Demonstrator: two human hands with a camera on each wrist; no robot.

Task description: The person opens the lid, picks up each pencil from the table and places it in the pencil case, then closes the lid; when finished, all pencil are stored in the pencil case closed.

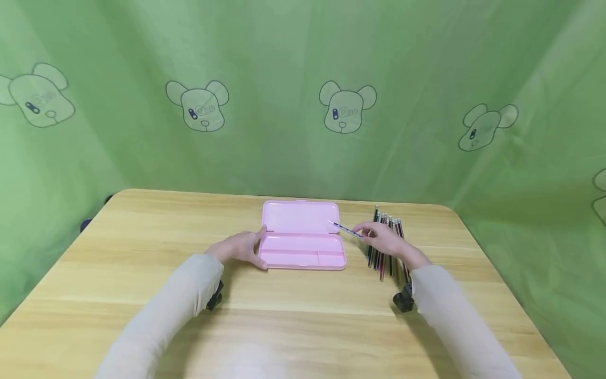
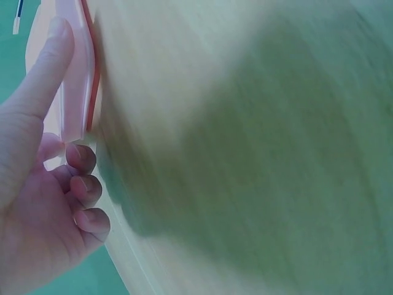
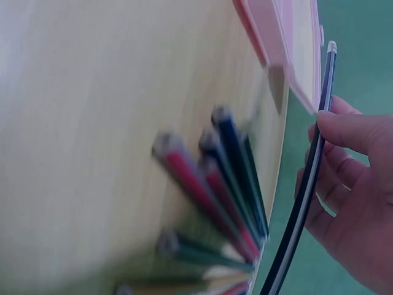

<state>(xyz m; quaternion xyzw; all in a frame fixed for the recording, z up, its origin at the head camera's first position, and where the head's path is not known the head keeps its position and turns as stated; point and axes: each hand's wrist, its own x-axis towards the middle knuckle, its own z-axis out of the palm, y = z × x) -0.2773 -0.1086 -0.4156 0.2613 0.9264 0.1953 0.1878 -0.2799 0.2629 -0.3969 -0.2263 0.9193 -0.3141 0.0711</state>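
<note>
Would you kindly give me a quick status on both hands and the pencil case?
Left hand grips the open pink pencil case at its left edge. Right hand pinches one pen over the case. Remaining pens lie in a pile right of it. Nothing in the way.

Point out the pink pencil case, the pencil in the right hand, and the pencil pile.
pink pencil case (image 1: 300,217), head view, inside of open lid.
held pencil (image 3: 307,184), right wrist view, mid shaft.
pencil pile (image 1: 384,220), head view, far ends.
</note>
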